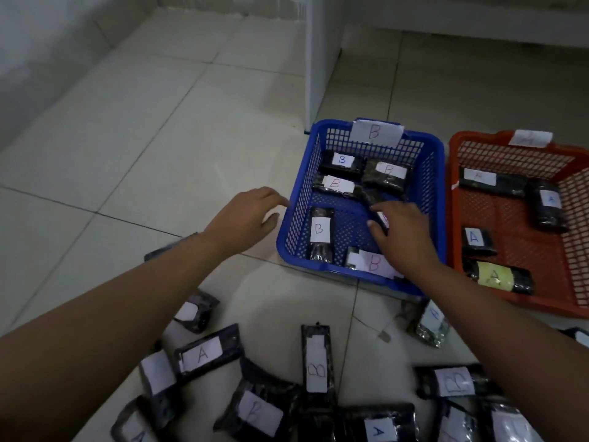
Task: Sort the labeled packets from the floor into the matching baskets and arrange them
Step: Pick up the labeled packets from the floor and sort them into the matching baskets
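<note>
A blue basket (427, 173) carries a "B" tag (374, 131); an orange basket (510, 224) to its right carries an "A" tag (529, 138). Several black packets labelled B lie in the blue one, for example an upright one (320, 231). Several A packets lie in the orange one, such as one with a yellow label (495, 275). My right hand (401, 234) is inside the blue basket, its fingers curled on a dark packet (371, 197) whose label is mostly hidden. My left hand (245, 215) hovers by the blue basket's left rim, fingers relaxed and holding nothing.
Several loose packets are scattered on the tiled floor in front: an A packet (204, 354), a B packet (315, 362), another B (452, 381), another A (377, 430). A white post (315, 59) stands behind the blue basket. Bare tiles stretch to the left.
</note>
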The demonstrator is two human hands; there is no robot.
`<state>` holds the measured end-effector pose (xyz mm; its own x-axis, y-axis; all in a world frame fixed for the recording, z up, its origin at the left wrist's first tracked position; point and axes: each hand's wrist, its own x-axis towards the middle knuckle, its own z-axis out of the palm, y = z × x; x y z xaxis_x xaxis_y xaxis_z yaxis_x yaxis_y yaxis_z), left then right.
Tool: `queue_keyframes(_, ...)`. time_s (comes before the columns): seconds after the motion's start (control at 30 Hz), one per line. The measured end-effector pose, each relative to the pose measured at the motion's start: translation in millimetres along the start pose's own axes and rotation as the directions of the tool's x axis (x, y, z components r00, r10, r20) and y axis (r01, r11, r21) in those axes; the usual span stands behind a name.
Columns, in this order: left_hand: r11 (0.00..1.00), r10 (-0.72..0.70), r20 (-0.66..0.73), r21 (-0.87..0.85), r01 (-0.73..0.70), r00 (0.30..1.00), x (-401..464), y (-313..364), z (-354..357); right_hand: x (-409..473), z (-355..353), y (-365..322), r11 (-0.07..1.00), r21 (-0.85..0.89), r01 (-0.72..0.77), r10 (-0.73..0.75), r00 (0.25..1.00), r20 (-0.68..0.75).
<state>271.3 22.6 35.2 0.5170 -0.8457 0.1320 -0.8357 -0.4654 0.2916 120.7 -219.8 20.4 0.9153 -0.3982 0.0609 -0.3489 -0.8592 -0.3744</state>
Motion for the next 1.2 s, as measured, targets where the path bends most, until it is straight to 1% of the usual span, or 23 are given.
queue_keyframes(0.07,0.997,-0.067,0.041,0.045,0.065,0.997,-14,-14,-8,-10,-9,-20,0.986,0.147,0.077,-0.071,0.997,-0.044)
queue_keyframes(0.13,0.981,-0.181,0.079,0.082,0.175,0.98,-32,-33,-20,-23,-12,-41,0.961,0.244,0.133,-0.119,0.991,-0.068)
queue_keyframes(0.2,0.942,-0.33,0.113,0.103,0.32,0.937,-53,-53,-30,-34,-10,-63,0.945,0.274,0.176,-0.159,0.984,-0.082)
queue_keyframes(0.27,0.897,-0.441,0.16,0.118,0.426,0.883,-76,-70,-37,-43,-5,-84,0.929,0.298,0.218,-0.205,0.976,-0.076)
queue_keyframes(0.37,0.86,-0.51,0.245,0.137,0.492,0.824,-105,-85,-42,-52,7,-114,0.907,0.33,0.263,-0.266,0.963,-0.034)
queue_keyframes(0.53,0.78,-0.61,0.38,0.137,0.61,0.695,-138,-107,-26,-59,32,-159,0.872,0.381,0.307,-0.36,0.93,0.073)
queue_keyframes(0.6,0.727,-0.645,0.388,0.044,0.685,0.659,-143,-107,-12,-62,42,-172,0.869,0.388,0.306,-0.379,0.917,0.126)
queue_keyframes(0.67,0.658,-0.698,0.337,-0.045,0.751,0.632,-141,-103,-2,-70,52,-181,0.872,0.379,0.309,-0.396,0.901,0.178)
queue_keyframes(0.7,0.635,-0.727,0.309,-0.039,0.772,0.613,-137,-101,3,-75,58,-183,0.871,0.379,0.314,-0.409,0.89,0.201)
queue_keyframes(0.73,0.622,-0.749,0.303,0.014,0.783,0.589,-134,-100,6,-82,65,-184,0.866,0.383,0.32,-0.425,0.876,0.228)
queue_keyframes(0.8,0.618,-0.765,0.341,0.15,0.772,0.546,-126,-97,10,-92,76,-183,0.857,0.394,0.331,-0.456,0.845,0.281)
queue_keyframes(0.87,0.62,-0.768,0.381,0.235,0.749,0.516,-118,-94,11,-94,84,-181,0.859,0.391,0.329,-0.462,0.827,0.32)
queue_keyframes(0.9,0.623,-0.77,0.378,0.271,0.734,0.514,-116,-93,11,-93,87,-182,0.865,0.383,0.324,-0.459,0.82,0.342)
queue_keyframes(0.97,0.631,-0.772,0.349,0.313,0.71,0.532,-113,-94,9,-91,93,-187,0.883,0.344,0.321,-0.446,0.803,0.395)
queue_keyframes(1.0,0.641,-0.763,0.338,0.289,0.711,0.551,-113,-96,7,-90,98,-191,0.894,0.314,0.319,-0.432,0.8,0.417)
queue_keyframes(1.03,0.655,-0.746,0.336,0.21,0.726,0.575,-114,-101,5,-91,103,-197,0.905,0.286,0.316,-0.416,0.802,0.428)
queue_keyframes(1.1,0.661,-0.697,0.321,-0.055,0.748,0.641,-118,-109,-1,-93,117,-209,0.914,0.25,0.319,-0.399,0.813,0.423)
queue_keyframes(1.13,0.644,-0.688,0.304,-0.163,0.748,0.659,-120,-112,-7,-95,124,-214,0.915,0.239,0.326,-0.4,0.814,0.42)
queue_keyframes(1.17,0.614,-0.699,0.275,-0.243,0.751,0.66,-122,-113,-15,-97,132,-219,0.916,0.226,0.331,-0.399,0.812,0.427)
queue_keyframes(1.2,0.571,-0.723,0.246,-0.313,0.759,0.645,-124,-113,-23,-98,137,-224,0.919,0.209,0.336,-0.395,0.806,0.44)
